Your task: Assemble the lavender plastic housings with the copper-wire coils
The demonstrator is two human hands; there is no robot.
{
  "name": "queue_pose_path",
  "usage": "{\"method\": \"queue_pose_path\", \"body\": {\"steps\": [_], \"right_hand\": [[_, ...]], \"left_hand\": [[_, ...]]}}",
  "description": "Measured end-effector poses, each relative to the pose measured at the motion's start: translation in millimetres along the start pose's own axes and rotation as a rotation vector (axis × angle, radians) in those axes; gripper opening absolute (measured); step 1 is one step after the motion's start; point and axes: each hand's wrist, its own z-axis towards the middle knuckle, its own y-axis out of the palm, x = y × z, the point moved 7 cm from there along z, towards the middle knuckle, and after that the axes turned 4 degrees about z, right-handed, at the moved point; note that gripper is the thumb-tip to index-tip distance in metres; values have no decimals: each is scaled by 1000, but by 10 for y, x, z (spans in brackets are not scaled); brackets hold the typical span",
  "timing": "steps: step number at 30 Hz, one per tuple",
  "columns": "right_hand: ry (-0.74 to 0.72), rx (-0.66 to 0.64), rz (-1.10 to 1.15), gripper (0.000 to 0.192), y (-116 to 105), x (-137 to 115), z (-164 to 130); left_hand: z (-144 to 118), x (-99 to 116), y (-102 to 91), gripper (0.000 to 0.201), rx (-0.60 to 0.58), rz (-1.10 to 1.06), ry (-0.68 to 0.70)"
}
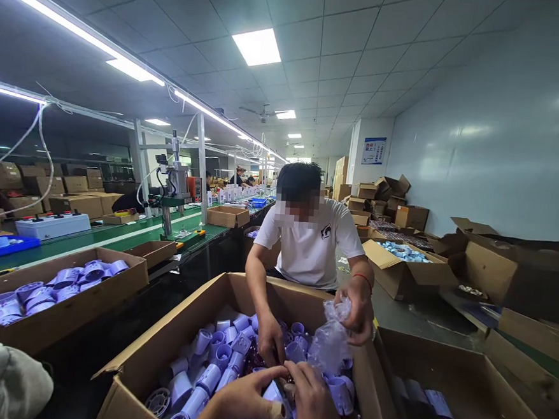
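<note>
1. Factory hall under strip lights, with a long green table point(114, 239) running back on the left; every place below is given from the big open cardboard box point(164, 348) in the foreground.
2. Left of the box, a shallower carton point(76, 310) sits on the table with its flaps open, so its white tape-roll parts lie in easy reach; too many to count.
3. Inside the box lies a loose heap of white plastic spools point(215, 364), dozens, tumbled at all angles as if tipped in.
4. At the box's near edge, the wearer's left hand point(242, 398) is clenched around one white spool point(270, 407), thumb over its side.
5. Just beside it, the right hand point(313, 406) presses fingers on the same spool; both hands steady the one piece, likely for a firm grip.
6. Across the box, one co-worker point(311, 237) leans in, one hand among the spools, the other lifting a clear plastic bag point(330, 341) clear of the heap.
7. Right of the box, a second open carton point(477, 389) holds a few flat parts; more cartons stand behind.
</note>
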Motion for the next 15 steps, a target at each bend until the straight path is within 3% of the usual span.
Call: {"method": "queue_pose_path", "body": {"steps": [4,8,12,15], "right_hand": [[12,53,72,38,-11,76,3],[72,130,295,23,-137,71,31],[282,243,682,29,-267,100,6],[385,222,1000,30,-258,111,-25]], "left_hand": [[-8,17,-21,94,4,-6,41],[-3,24,-23,91,3,-28,46],[22,39,-138,88,207,-2,93],[10,23,-228,84,379,74,110]]}}
